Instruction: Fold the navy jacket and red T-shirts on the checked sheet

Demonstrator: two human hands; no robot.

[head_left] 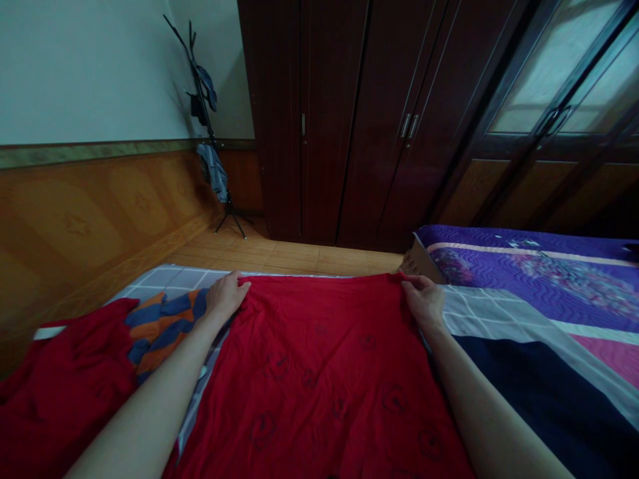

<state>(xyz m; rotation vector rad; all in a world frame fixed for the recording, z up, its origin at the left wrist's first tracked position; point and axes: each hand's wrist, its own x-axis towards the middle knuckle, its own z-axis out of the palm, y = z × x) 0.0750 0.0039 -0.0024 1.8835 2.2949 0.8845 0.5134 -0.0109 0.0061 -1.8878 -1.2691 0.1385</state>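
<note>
A red garment with dark swirl prints (329,352) lies spread out before me, its far edge pulled nearly straight. My left hand (227,296) pinches its far left corner. At the far right corner, my right hand (424,303) grips the cloth between thumb and fingers. The garment's near end runs out of view at the bottom, so its kind is not clear. Beneath it is a grey checked sheet (479,309). Beside my left forearm lies an orange and blue striped cloth (164,326), next to a heap of red cloth (74,379).
Dark navy fabric (539,379) lies to the right of my right forearm. Beyond it is a purple floral bedcover (539,266). A tall dark wardrobe (329,133) stands across the tiled floor (289,256). A coat stand (204,100) with hanging items is in the left corner.
</note>
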